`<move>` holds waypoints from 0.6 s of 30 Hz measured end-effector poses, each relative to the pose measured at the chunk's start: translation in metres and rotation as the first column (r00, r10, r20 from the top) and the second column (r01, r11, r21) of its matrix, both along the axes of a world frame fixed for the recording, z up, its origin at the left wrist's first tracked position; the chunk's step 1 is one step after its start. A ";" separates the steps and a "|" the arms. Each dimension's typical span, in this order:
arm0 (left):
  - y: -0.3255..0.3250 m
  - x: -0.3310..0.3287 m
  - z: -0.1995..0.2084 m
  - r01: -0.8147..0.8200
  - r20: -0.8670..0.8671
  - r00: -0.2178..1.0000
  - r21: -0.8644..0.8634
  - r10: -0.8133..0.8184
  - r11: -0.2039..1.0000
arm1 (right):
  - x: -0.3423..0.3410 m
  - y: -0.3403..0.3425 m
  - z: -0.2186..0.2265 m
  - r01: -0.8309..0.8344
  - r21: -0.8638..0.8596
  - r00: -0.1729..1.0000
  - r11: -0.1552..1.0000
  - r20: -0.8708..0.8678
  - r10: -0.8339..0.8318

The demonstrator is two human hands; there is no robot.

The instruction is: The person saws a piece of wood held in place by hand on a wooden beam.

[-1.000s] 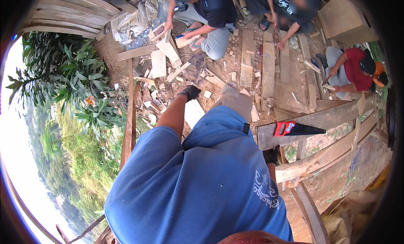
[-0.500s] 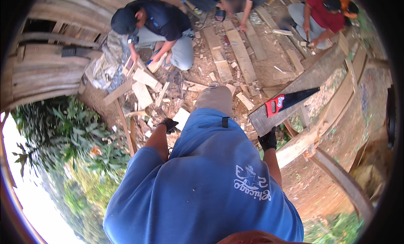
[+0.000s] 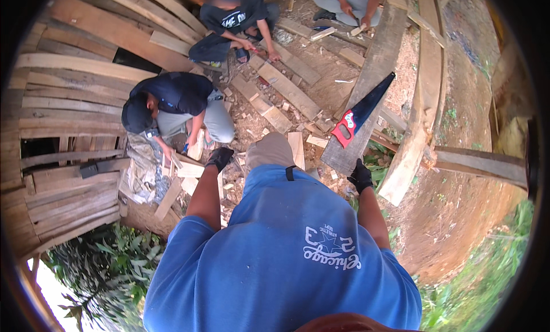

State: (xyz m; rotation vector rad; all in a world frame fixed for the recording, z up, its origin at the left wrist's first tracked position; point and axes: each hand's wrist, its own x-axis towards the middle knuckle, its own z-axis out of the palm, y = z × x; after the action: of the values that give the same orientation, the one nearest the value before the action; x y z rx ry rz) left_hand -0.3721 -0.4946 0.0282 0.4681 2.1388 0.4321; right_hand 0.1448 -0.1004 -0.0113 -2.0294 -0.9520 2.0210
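Note:
A hand saw (image 3: 362,111) with a red handle and dark blade lies on a wide grey plank (image 3: 375,63) ahead of me to the right. Next to the plank's near end is my right hand (image 3: 360,176), in a black glove, its fingers loosely apart; whether it touches the wood I cannot tell. My left hand (image 3: 220,158), gloved in black too, hangs in front of me at the left, over scattered wood offcuts. Its fingers look loose and I see nothing in them.
A crouching person (image 3: 172,106) handles wood pieces at the left. Two more people sit farther off, one in a dark shirt (image 3: 240,23), one in red (image 3: 358,3). Boards (image 3: 289,91) and chips cover the ground. A long pale beam (image 3: 421,103) runs along the right, near a post (image 3: 481,163).
My view has turned, so the saw and plank appear farther left and more upright. My left hand has come forward and out from my side. My right hand stays by the plank's end.

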 end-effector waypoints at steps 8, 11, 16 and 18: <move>0.083 0.006 -0.042 0.180 0.222 0.963 -0.107 -0.152 0.978 | 0.108 -0.026 -0.046 -0.986 0.000 -0.126 -0.165 0.644 0.754; 0.061 0.029 -0.022 0.108 0.272 0.962 -0.345 -0.011 0.932 | 0.147 -0.103 -0.027 -0.991 0.091 -0.013 -0.094 0.650 0.760; 0.108 0.041 -0.011 0.239 0.278 0.952 -0.423 -0.126 0.874 | 0.203 -0.169 0.013 -0.952 0.043 0.285 0.302 0.481 0.829; 0.134 0.046 -0.016 0.271 0.299 0.942 -0.422 -0.150 0.865 | 0.216 -0.175 0.026 -0.923 0.002 0.341 0.385 0.467 0.816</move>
State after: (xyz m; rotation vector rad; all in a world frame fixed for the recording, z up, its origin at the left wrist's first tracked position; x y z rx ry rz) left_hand -0.3258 -0.3608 0.0125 0.3469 1.8290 -0.1392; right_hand 0.3606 -0.2749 0.0150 -1.9276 -2.7785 1.5370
